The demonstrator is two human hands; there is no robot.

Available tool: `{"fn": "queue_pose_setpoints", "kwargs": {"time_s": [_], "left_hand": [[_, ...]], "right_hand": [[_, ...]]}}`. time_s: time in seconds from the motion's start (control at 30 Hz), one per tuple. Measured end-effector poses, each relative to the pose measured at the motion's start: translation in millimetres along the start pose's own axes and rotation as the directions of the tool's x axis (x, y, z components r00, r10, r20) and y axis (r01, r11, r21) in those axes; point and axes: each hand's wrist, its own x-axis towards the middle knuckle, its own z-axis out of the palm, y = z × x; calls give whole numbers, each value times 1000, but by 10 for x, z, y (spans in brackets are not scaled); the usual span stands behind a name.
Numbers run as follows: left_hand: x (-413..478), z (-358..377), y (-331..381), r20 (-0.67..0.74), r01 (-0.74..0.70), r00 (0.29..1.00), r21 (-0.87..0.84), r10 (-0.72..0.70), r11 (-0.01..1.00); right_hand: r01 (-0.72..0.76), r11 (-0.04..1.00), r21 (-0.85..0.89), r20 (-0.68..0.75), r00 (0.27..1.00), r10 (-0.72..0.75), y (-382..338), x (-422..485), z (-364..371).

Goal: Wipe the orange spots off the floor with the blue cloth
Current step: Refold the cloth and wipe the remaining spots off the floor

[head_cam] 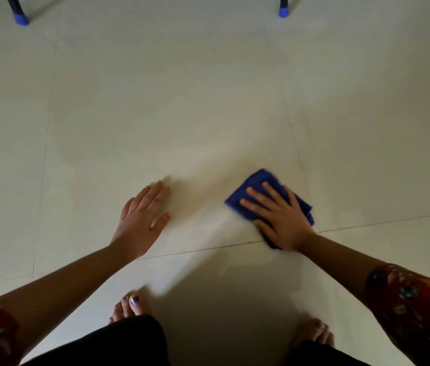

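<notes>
A folded blue cloth (254,182) lies on the pale tiled floor (155,114) right of centre. My right hand (277,215) presses flat on it with the fingers spread and straight. Beside it, my left hand (142,215) rests flat on the bare floor with its fingers straight, well apart from the cloth. Between the two hands the tile shows a faint yellowish smear (203,186). No distinct orange spot is visible.
Two dark furniture legs with blue caps stand at the far edge, one at the left (21,19) and one at the right (283,12). My bare feet (132,307) and dark trousers fill the near edge. Tile joints cross near the cloth.
</notes>
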Motion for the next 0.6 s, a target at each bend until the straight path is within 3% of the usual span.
{"fn": "queue_pose_setpoints", "kwargs": {"time_s": [0.03, 0.1, 0.17, 0.2, 0.27, 0.33, 0.4, 0.47, 0.5, 0.53, 0.6], "left_hand": [[6, -15, -26, -5, 16, 1000, -14, -16, 1000], [15, -39, -46, -28, 61, 998, -65, -62, 996], [47, -71, -28, -59, 115, 991, -124, -123, 986], [75, -108, -20, -68, 146, 985, -151, -158, 978], [134, -155, 4, -64, 197, 975, -203, -213, 959], [165, -258, -7, -62, 225, 966, -265, -249, 938], [153, -399, -37, -72, 248, 954, -354, -290, 902], [84, -563, -29, -82, 294, 925, -464, -371, 836], [31, -705, -26, -70, 331, 904, -513, -422, 792], [43, -799, 4, -29, 373, 886, -548, -463, 749], [94, -1089, 42, 60, 434, 867, -581, -495, 689]], "right_hand": [[-167, 986, 17, -9, 986, 167, 117, 72, -8], [-470, 881, 54, -19, 882, 472, 256, 308, -29], [-646, 758, 91, 29, 762, 647, 268, 655, -77], [-672, 735, 93, 41, 740, 671, 211, 870, -127], [-638, 764, 96, 77, 770, 633, -4, 1242, -197], [-509, 852, 125, 109, 860, 498, -393, 1505, -271], [-392, 891, 229, 126, 920, 372, -839, 1664, -357], [-327, 863, 384, 181, 944, 277, -1189, 1745, -393], [-339, 779, 528, 271, 936, 224, -1329, 1789, -509], [-397, 586, 707, 377, 912, 163, -1372, 1787, -629], [-527, 13, 850, 523, 847, 96, -1365, 1768, -963]]}}
